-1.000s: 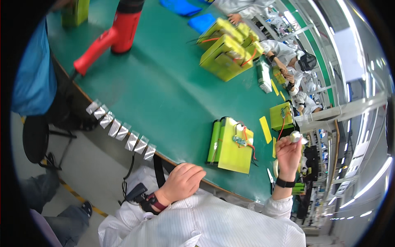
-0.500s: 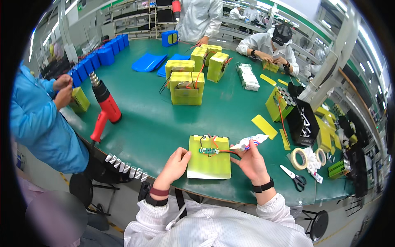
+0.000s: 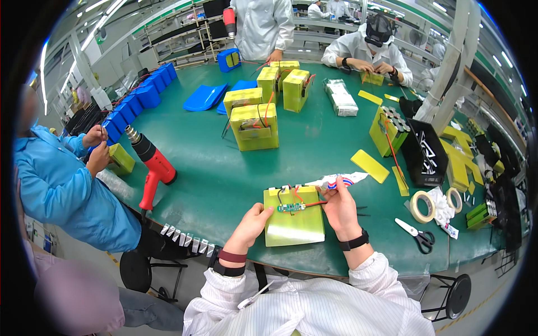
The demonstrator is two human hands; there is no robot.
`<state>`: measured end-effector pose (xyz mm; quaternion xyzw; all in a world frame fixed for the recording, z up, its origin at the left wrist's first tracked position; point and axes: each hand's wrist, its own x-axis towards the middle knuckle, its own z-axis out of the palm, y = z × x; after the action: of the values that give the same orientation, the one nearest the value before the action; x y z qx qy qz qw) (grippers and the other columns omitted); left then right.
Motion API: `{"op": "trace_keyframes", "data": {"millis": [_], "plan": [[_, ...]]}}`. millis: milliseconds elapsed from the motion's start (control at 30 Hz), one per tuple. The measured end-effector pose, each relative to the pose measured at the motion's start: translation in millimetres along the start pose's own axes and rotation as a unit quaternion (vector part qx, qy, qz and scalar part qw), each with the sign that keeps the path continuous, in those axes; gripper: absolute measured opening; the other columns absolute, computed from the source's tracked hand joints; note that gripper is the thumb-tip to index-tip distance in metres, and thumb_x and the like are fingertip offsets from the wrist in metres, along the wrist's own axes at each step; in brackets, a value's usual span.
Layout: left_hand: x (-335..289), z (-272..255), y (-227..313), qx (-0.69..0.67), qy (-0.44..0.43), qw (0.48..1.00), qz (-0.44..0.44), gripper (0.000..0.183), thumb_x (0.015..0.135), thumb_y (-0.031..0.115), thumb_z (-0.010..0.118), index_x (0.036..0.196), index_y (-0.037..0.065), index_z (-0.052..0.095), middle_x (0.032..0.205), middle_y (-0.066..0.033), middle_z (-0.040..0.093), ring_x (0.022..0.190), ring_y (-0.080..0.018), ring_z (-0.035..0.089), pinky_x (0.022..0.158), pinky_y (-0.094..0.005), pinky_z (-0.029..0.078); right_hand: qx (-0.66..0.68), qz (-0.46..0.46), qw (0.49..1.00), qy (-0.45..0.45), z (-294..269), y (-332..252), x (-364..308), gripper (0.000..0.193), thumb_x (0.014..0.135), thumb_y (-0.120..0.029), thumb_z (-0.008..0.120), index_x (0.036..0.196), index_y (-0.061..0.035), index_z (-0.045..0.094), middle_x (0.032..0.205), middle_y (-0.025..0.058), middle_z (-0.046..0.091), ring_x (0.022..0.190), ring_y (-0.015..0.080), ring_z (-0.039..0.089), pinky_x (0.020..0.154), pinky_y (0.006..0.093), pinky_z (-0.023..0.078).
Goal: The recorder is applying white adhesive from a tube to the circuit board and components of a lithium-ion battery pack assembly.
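In front of me a yellow-wrapped battery pack [image 3: 294,231] lies on the green table, a small green circuit board [image 3: 291,208] and red and black wires on its upper part. My left hand [image 3: 248,227] grips the pack's left edge, thumb on top; its other fingers are partly hidden. Between the fingers of my right hand [image 3: 341,213] is a white squeeze tube [image 3: 344,180] with red and blue marks. Its narrow end points left, above the pack's far right corner. A red wire runs from the board toward my right hand.
Scissors [image 3: 416,235] and tape rolls [image 3: 421,206] lie right, beside yellow sheets [image 3: 370,166]. A red heat gun [image 3: 154,168] stands left. Several yellow packs [image 3: 254,127] fill the middle; blue packs [image 3: 147,95] line the far left. Co-workers work left, behind and far right.
The tube's narrow end has moved from the pack's right side to above its far right corner, and the tube lies more level. My left hand keeps its place at the pack; the whole view has shifted.
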<state>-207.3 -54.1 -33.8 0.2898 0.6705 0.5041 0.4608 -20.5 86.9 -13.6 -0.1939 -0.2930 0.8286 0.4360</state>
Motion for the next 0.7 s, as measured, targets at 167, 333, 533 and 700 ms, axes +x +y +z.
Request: {"op": "trace_keyframes", "data": {"millis": [167,333,533,700], "plan": [[-7,11,17,-0.069,0.003,0.994,0.083,0.030,0.094,0.020,0.053,0.110,-0.004,0.047,0.096,-0.0093,0.060,0.095,-0.0165,0.056,0.081,-0.0285,0.045,-0.003,-0.049,0.999,-0.020,7,-12,8,0.022,0.096,-0.033,0.050,0.094,-0.0129,0.059,0.093,0.0005,0.063,0.099,0.0190,0.055,0.096,0.0470,0.038],[8,7,7,-0.067,0.001,0.986,0.150,0.030,0.093,0.015,0.055,0.113,-0.004,0.044,0.113,-0.0124,0.049,0.106,-0.0192,0.052,0.088,-0.0307,0.044,0.060,-0.077,0.994,-0.042,18,-23,9,0.019,0.096,-0.028,0.051,0.096,-0.0098,0.058,0.096,0.0026,0.062,0.096,0.0162,0.055,0.092,0.0356,0.041],[-9,16,8,-0.038,0.001,0.961,0.275,0.035,0.091,0.011,0.056,0.119,-0.003,0.041,0.125,-0.0140,0.036,0.117,-0.0239,0.044,0.095,-0.0347,0.041,0.076,-0.120,0.988,-0.058,13,-23,-15,0.023,0.097,-0.032,0.048,0.102,-0.0118,0.056,0.098,0.0028,0.062,0.102,0.0219,0.055,0.096,0.0414,0.039],[-30,18,-1,0.035,-0.007,0.938,0.344,0.043,0.087,0.010,0.059,0.121,-0.005,0.038,0.133,-0.0186,0.029,0.122,-0.0277,0.039,0.101,-0.0385,0.036,0.073,-0.113,0.990,-0.042,14,-21,-53,0.030,0.097,-0.038,0.044,0.104,-0.0113,0.055,0.095,0.0033,0.060,0.096,0.0212,0.051,0.091,0.0348,0.037]]}}
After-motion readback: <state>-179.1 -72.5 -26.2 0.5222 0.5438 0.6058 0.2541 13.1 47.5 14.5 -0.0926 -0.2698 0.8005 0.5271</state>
